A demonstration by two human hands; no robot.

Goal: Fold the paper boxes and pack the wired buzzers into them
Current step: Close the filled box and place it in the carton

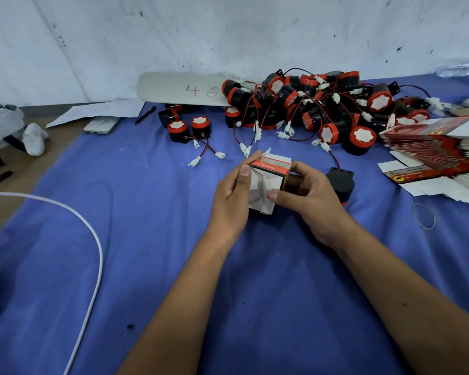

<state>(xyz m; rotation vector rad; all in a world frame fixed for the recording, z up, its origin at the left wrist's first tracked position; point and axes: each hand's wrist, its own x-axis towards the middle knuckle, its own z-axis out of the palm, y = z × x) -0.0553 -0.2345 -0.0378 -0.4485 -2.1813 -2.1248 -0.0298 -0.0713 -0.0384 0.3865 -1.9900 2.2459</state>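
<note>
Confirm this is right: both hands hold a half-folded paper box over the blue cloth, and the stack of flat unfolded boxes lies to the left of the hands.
One detail is wrong. The head view shows the stack of flat boxes lying to the right of the hands, not the left. The rest stands: left hand and right hand both hold the half-folded paper box over the blue cloth.

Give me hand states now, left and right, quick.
Left hand: grips the paper box, thumb against its left side.
Right hand: grips the same box from the right, thumb on the white flaps.
</note>
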